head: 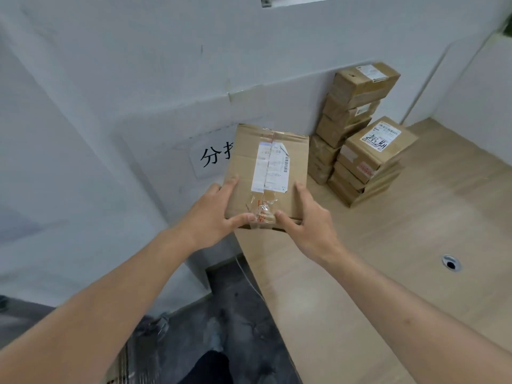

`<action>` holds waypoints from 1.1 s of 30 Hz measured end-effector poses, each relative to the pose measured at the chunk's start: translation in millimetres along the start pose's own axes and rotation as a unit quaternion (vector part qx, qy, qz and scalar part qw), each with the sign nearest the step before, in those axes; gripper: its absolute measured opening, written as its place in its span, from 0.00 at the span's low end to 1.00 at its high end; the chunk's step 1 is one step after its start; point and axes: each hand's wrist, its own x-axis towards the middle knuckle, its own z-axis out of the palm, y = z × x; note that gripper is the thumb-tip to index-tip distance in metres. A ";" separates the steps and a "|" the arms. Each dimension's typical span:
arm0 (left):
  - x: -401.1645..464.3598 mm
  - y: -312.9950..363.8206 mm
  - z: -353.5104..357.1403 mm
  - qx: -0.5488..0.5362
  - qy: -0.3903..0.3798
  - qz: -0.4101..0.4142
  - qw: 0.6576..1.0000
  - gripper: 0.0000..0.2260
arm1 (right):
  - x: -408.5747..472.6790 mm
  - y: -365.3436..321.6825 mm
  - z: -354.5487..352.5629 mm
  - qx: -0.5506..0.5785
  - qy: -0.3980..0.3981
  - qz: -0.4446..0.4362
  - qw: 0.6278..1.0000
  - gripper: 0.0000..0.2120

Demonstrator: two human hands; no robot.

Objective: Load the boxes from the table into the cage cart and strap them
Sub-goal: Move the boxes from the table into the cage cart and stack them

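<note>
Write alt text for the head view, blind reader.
Both hands, left hand and right hand, grip a taped cardboard box with a shipping label, held above the near corner of a wooden table. Two stacks of boxes stand at the table's far end against a grey wall.

Both bare forearms reach in from the bottom corners, left from 7 o'clock, right from 5 o'clock, converging toward centre frame. Left hand [214,214] grips the cardboard box [267,173] at its 8 o'clock corner, fingers up the left side, thumb along the near edge. Right hand [307,217] grips the 4 o'clock corner, fingers on the right side, thumb on the near edge. Thumb tips point at each other, close but apart. Wrists straight.
</note>
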 end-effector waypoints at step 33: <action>-265.1 -112.9 -16.6 -0.026 0.007 -0.169 0.985 0.47 | -164.5 -85.9 142.2 -0.007 -0.191 -0.061 0.980 0.38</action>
